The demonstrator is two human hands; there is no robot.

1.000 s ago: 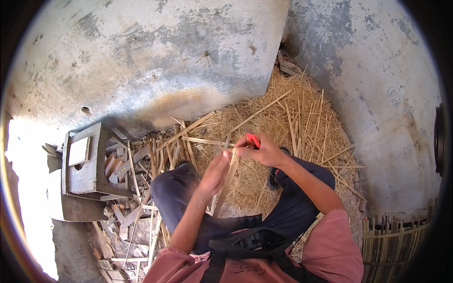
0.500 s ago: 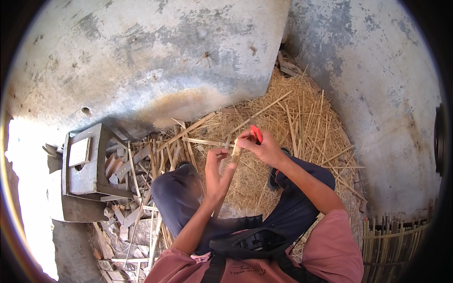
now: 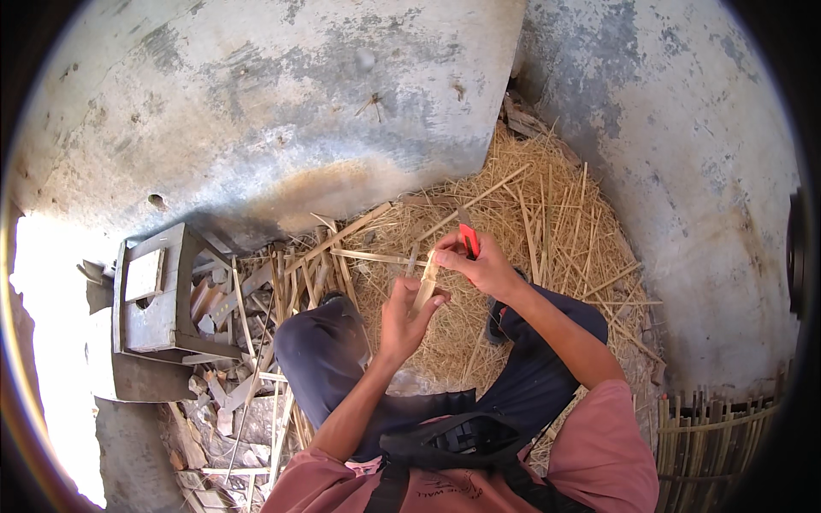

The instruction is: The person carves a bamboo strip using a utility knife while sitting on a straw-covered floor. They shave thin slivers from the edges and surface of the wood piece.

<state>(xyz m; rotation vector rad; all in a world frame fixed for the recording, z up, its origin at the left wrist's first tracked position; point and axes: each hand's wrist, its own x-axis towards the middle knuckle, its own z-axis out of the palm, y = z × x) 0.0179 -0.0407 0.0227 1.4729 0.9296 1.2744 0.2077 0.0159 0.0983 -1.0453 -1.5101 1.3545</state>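
My left hand [image 3: 405,323] is closed around a short pale strip of split bamboo or wood [image 3: 427,289], its thumb and fingers on either side of the lower part. My right hand [image 3: 486,267] grips a red-handled knife [image 3: 469,242] whose grey blade points up and away from me. The right thumb and fingertips also touch the top end of the strip. Both hands are in front of me, between my bent knees. The strip's lower end is hidden by the left hand.
Straw-like shavings and loose strips [image 3: 556,231] cover the floor ahead. A wooden box-like stool [image 3: 154,299] lies at the left beside rubble and sticks [image 3: 227,398]. Mottled walls [image 3: 256,103] rise in front and at right. A woven slatted basket or fence [image 3: 718,445] stands lower right.
My left hand has turned and shifted slightly right on the strip, whose broad pale face now shows. The knife has swung so its blade stands out above the right hand.
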